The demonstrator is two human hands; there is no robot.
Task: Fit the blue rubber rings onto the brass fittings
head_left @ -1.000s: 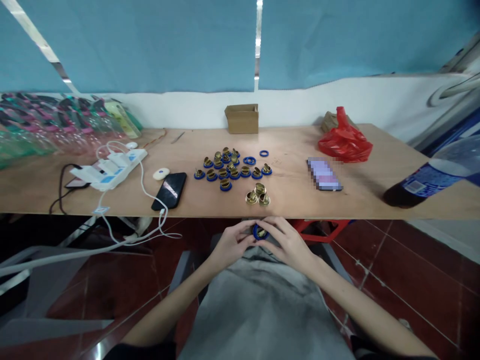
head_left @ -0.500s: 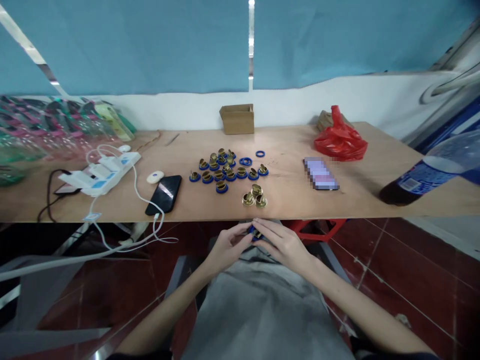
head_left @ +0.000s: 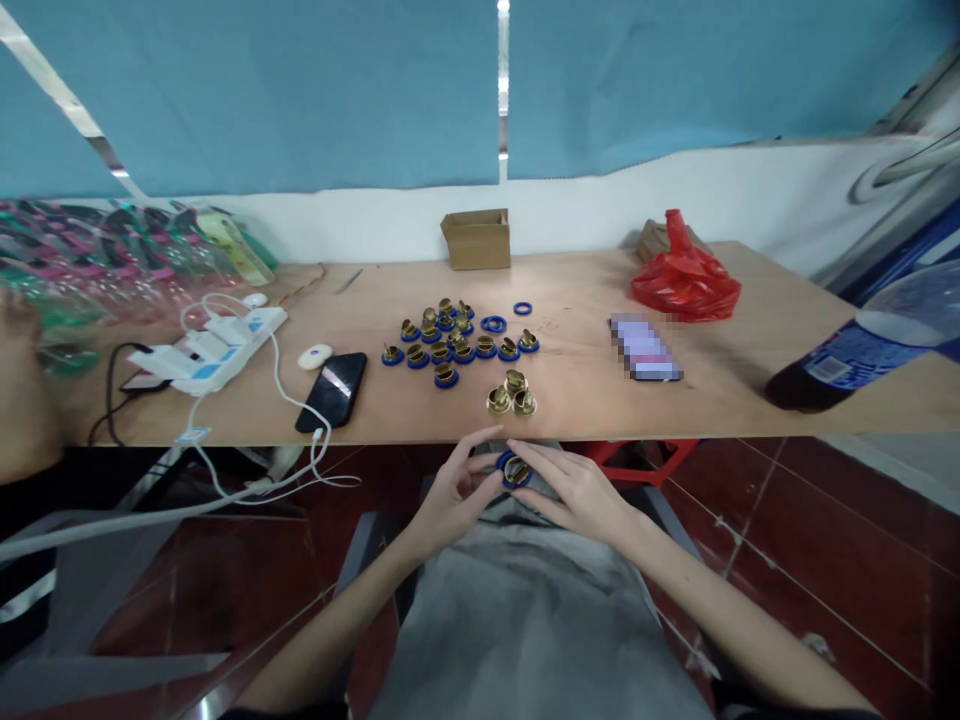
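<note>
Between my hands, just off the table's front edge, is a brass fitting with a blue ring [head_left: 516, 470] around it. My left hand [head_left: 459, 495] pinches its left side with the thumb; the index finger is raised away. My right hand [head_left: 581, 490] grips the other side between thumb and fingers. Beyond my hands, three brass fittings [head_left: 498, 401] without blue rings stand close together on the table. Farther back is a group of several brass fittings with blue rings [head_left: 463, 350]. Loose blue rings [head_left: 493, 324] lie beside that group, with one single ring [head_left: 523, 308] behind.
On the left lie a black phone [head_left: 332, 392], a white power strip [head_left: 217, 360] with cables, and several clear bottles [head_left: 112, 270]. Another person's arm [head_left: 26, 400] is at the far left. A cardboard box [head_left: 478, 240], red bag [head_left: 686, 280], second phone [head_left: 643, 347] and cola bottle [head_left: 832, 365] stand around.
My left index finger has lifted off, and the ringed fitting has turned so more of it shows. Another person's arm has come into view at the far left.
</note>
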